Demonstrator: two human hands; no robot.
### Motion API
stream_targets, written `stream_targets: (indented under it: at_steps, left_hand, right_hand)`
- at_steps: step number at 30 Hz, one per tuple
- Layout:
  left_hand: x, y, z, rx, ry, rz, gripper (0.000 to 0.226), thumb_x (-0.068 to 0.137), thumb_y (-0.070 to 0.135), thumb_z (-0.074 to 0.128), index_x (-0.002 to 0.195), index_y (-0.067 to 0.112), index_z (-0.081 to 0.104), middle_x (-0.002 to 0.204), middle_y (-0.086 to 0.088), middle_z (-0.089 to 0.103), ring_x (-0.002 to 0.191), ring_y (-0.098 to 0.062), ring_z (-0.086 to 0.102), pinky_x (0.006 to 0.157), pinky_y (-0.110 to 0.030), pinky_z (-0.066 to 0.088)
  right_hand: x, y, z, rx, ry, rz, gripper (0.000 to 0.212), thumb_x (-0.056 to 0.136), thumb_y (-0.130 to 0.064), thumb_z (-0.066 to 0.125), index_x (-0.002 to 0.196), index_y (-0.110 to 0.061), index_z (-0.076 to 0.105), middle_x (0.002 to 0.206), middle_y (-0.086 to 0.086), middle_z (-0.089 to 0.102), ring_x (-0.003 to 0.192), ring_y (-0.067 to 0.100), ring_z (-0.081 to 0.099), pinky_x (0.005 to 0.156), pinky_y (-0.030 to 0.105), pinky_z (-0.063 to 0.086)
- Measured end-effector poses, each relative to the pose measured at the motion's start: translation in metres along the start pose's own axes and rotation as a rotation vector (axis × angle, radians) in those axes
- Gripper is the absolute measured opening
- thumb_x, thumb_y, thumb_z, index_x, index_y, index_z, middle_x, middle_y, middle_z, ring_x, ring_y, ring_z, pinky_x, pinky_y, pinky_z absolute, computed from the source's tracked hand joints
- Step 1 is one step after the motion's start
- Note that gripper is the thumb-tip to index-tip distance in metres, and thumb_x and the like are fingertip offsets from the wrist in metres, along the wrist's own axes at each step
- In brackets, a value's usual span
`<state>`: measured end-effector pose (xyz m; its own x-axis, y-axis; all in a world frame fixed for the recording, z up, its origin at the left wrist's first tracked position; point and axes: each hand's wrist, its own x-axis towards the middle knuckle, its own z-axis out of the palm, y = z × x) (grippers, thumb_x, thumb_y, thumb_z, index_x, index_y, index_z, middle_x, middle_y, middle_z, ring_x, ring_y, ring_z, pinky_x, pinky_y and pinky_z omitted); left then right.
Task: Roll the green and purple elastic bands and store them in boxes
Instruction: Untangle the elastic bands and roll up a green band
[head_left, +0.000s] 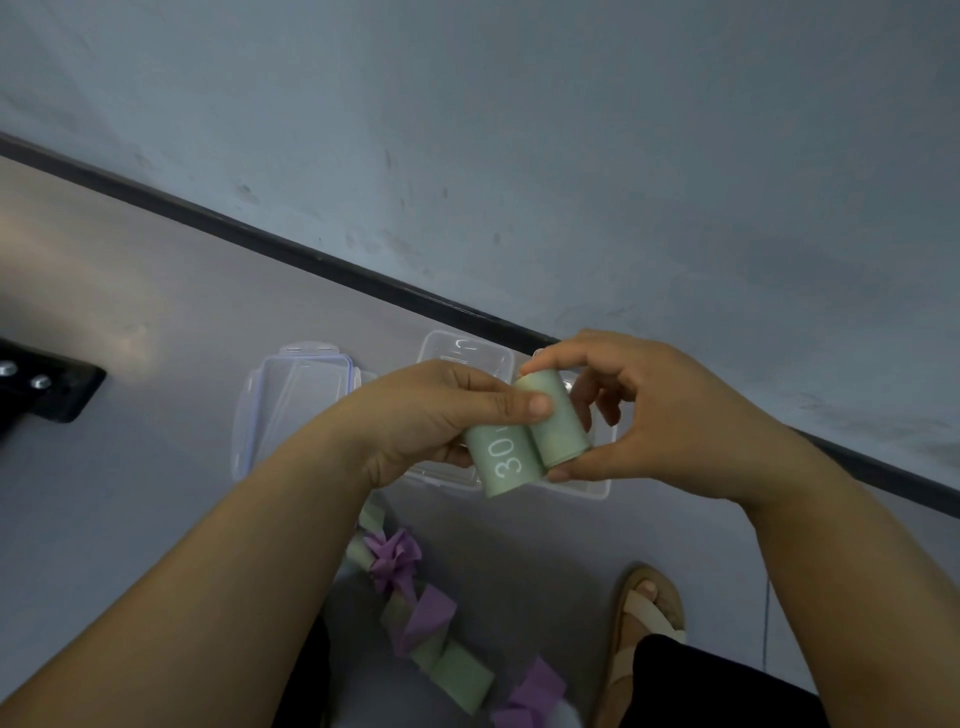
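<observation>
A pale green elastic band (524, 436), partly rolled and printed "30", is held in the air between both hands. My left hand (436, 415) grips its left roll with the thumb across the top. My right hand (649, 415) pinches the right roll between thumb and fingers. Below and behind the hands stand clear plastic boxes (597, 486) on the floor, mostly hidden. A loose tangle of green and purple bands (415, 623) lies across my lap.
A clear lid with a blue seal (291, 405) lies on the floor left of the boxes. A black baseboard (311, 260) runs along the wall. A black object (57, 395) sits at the left edge. My sandalled foot (644, 623) rests at lower right.
</observation>
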<state>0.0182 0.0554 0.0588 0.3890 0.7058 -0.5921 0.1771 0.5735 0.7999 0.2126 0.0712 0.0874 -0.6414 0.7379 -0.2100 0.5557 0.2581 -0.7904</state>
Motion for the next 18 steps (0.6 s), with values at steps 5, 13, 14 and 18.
stream_targets:
  at_steps: [5, 13, 14, 18]
  left_hand:
    - [-0.0006, 0.0001, 0.0032, 0.080, 0.038, -0.015, 0.053, 0.045, 0.047, 0.074, 0.086, 0.014, 0.075, 0.091, -0.009, 0.073, 0.085, -0.022, 0.066, 0.087, -0.038, 0.052]
    - [-0.0023, 0.0022, -0.0009, 0.034, -0.009, 0.007, 0.042, 0.049, 0.042, 0.072, 0.082, 0.016, 0.075, 0.084, -0.005, 0.073, 0.077, -0.015, 0.067, 0.075, -0.027, 0.053]
    - [-0.0023, 0.0020, -0.0013, 0.011, -0.022, 0.005, 0.038, 0.051, 0.040, 0.072, 0.080, 0.016, 0.075, 0.083, -0.004, 0.073, 0.076, -0.015, 0.067, 0.073, -0.027, 0.053]
    - [-0.0022, 0.0021, -0.0019, -0.144, -0.074, -0.007, 0.016, 0.065, 0.027, 0.080, 0.077, 0.015, 0.076, 0.081, -0.005, 0.072, 0.074, -0.014, 0.067, 0.070, -0.026, 0.057]
  right_hand:
    - [-0.0004, 0.0007, 0.0039, -0.092, -0.017, -0.037, 0.057, 0.064, -0.026, 0.083, 0.105, -0.050, 0.051, 0.102, -0.022, 0.055, 0.083, 0.008, 0.056, 0.068, 0.009, 0.043]
    - [-0.0006, -0.0009, 0.0044, -0.022, -0.053, 0.010, 0.065, 0.065, -0.031, 0.081, 0.114, -0.053, 0.044, 0.114, -0.032, 0.049, 0.096, -0.002, 0.052, 0.074, 0.009, 0.044]
    - [-0.0006, -0.0024, 0.0043, -0.007, -0.050, 0.014, 0.064, 0.065, -0.030, 0.081, 0.113, -0.053, 0.045, 0.111, -0.033, 0.049, 0.096, -0.003, 0.052, 0.074, 0.010, 0.045]
    - [-0.0018, -0.0027, 0.0003, 0.104, 0.046, 0.023, 0.060, 0.060, -0.026, 0.084, 0.108, -0.046, 0.055, 0.098, -0.021, 0.060, 0.084, 0.007, 0.058, 0.070, 0.023, 0.052]
